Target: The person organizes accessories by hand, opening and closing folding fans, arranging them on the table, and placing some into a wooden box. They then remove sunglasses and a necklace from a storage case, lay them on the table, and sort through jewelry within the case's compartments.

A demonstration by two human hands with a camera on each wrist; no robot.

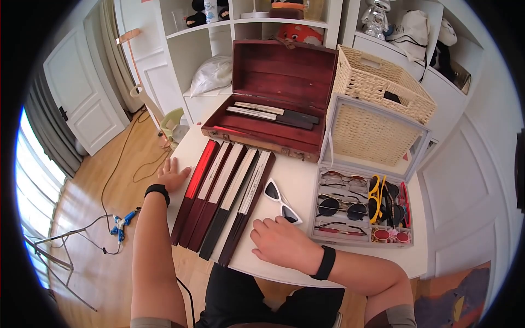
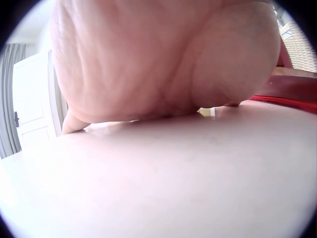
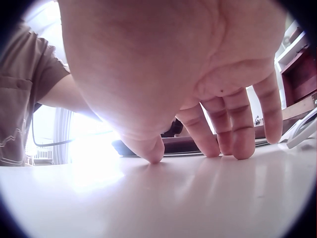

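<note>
My left hand (image 1: 174, 175) rests on the white table (image 1: 262, 254), fingers spread, just left of a row of folded fans. In the left wrist view its palm (image 2: 163, 64) lies low over the tabletop. The row has a red fan (image 1: 201, 174) at its left end and several fans with pale paper (image 1: 220, 183) and dark red or black ribs. My right hand (image 1: 284, 243) is right of the row, below white-framed sunglasses (image 1: 281, 202). In the right wrist view its bent fingers (image 3: 240, 124) point down, tips at the tabletop. Neither hand holds anything.
An open dark red case (image 1: 284, 71) with more folded fans (image 1: 268, 115) stands behind the row. To the right is an open grey glasses box (image 1: 358, 240) filled with eyewear, backed by a woven basket (image 1: 377, 82). Shelves (image 1: 197, 30) line the wall.
</note>
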